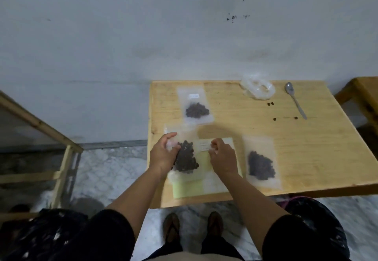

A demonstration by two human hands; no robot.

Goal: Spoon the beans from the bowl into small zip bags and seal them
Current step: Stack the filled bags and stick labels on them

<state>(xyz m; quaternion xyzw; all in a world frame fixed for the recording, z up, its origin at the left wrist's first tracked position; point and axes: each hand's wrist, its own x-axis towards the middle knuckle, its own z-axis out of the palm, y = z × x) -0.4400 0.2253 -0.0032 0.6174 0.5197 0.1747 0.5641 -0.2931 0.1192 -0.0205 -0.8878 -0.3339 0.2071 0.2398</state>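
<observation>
Both hands low at the table's (266,137) near edge: left hand (163,154) gripping the middle bag of beans (187,158), right hand (222,156) pinching its other end. Pale green sheet (188,188) under that bag. Second bag (260,164) just right, third bag (196,108) farther back. Crumpled plastic (257,88), spoon (295,99), loose beans (271,103) at the far right corner.
</observation>
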